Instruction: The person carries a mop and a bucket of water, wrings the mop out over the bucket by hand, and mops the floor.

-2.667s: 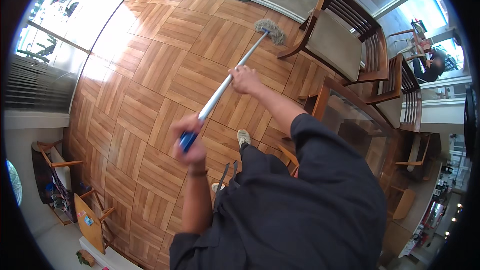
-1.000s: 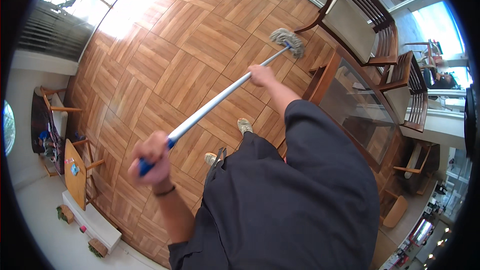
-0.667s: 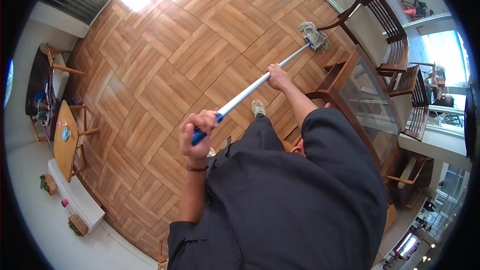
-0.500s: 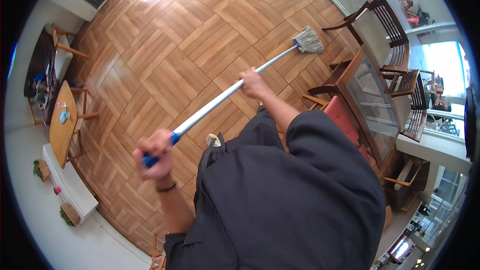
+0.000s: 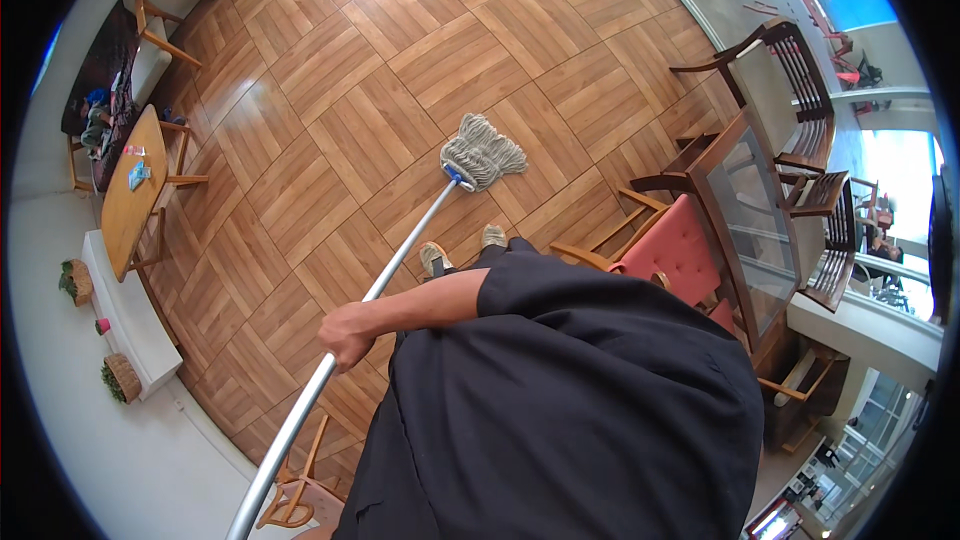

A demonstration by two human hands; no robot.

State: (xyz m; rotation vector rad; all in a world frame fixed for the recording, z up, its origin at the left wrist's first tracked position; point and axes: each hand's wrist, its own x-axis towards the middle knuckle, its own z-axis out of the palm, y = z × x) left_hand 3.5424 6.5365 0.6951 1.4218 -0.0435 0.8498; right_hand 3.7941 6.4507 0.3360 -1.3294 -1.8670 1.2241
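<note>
A string mop (image 5: pixel 484 152) with grey-white strands lies on the wood-look floor, just ahead of my shoes (image 5: pixel 435 258). Its silver handle (image 5: pixel 400 252) slants from a blue collar down to the lower left edge of the view. My right hand (image 5: pixel 347 335) is closed round the middle of that handle, the forearm reaching across in front of my body. The handle's upper end runs out of the picture, and my left hand is out of sight there.
A wooden table (image 5: pixel 130 190) with small items stands at the left, beside a white ledge (image 5: pixel 135 310) with potted plants. On the right are a red-cushioned chair (image 5: pixel 672 255), a glass-topped table (image 5: pixel 750 210) and dark wooden armchairs (image 5: pixel 790 70). Another chair (image 5: pixel 300 490) is at lower left.
The mop head has swept left and nearer to my feet. My right hand has moved left and down with the handle, and my left hand has left the view.
</note>
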